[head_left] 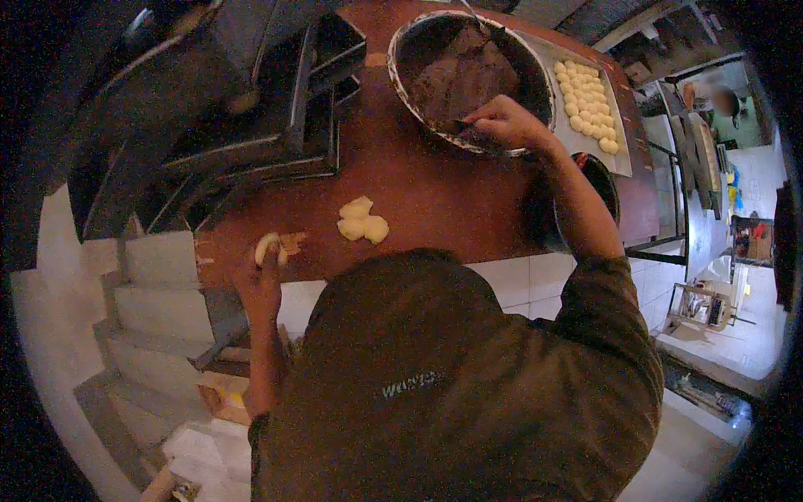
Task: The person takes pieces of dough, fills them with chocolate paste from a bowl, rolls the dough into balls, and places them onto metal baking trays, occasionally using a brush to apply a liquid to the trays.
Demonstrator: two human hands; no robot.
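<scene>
My left hand (261, 272) is at the near left edge of the brown table, its fingers closed round a pale piece of dough (269, 248). A little to its right, several pale dough pieces (363, 222) lie together on the table. My right hand (508, 125) reaches over the near rim of a large round basin (396, 79) of dark brown filling (468, 75). Its fingers are closed on a small dark utensil (456, 125), whose tip is hard to make out against the filling. Another utensil (475, 15) leans at the basin's far rim.
A metal tray (623, 155) to the right of the basin bears rows of dough balls (585, 100). Dark metal baking pans (284, 109) are stacked at the left. A dark round container (598, 180) sits beside my right forearm. Farther right stand a rack (669, 201) and a person (723, 100).
</scene>
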